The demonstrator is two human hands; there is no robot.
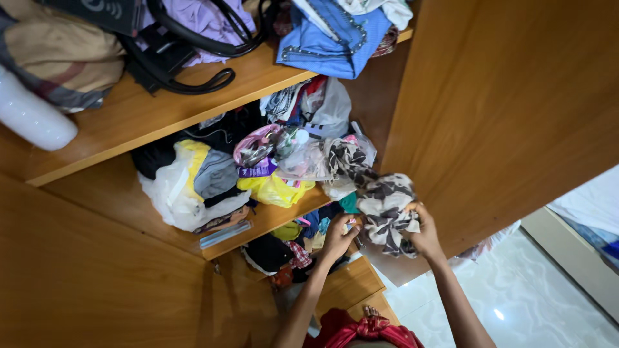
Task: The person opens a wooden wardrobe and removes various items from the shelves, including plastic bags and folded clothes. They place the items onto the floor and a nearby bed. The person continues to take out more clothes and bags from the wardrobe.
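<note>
Wooden wardrobe (490, 116), seen from above: smooth, warm-brown panels and an open door; its shelves (129, 119) are crowded with soft goods. Upper shelf: a folded blue garment (329, 38), a black handbag (174, 58) with looped straps, a tan checked bundle (58, 55). Middle shelf: crinkled plastic bags, one white (171, 196), one yellow (274, 190), several clear.

Patterned cloth (387, 209), cream with dark blotches, limp and crumpled, sits at the front edge of the middle shelf, partly drawn out past it. The right hand (422, 235) is closed on the cloth's lower right side, fingers curled into the folds. The left hand (338, 237) is half open beside the cloth's left edge, fingers bent; whether it touches the fabric cannot be told.

Handling note, as a judgement: a loose fabric of this kind moves best when gathered with both hands from beneath, so that neighbouring bags are not dragged off the shelf.

Below: a red cloth (364, 332) and pale glossy floor tiles (516, 303).
</note>
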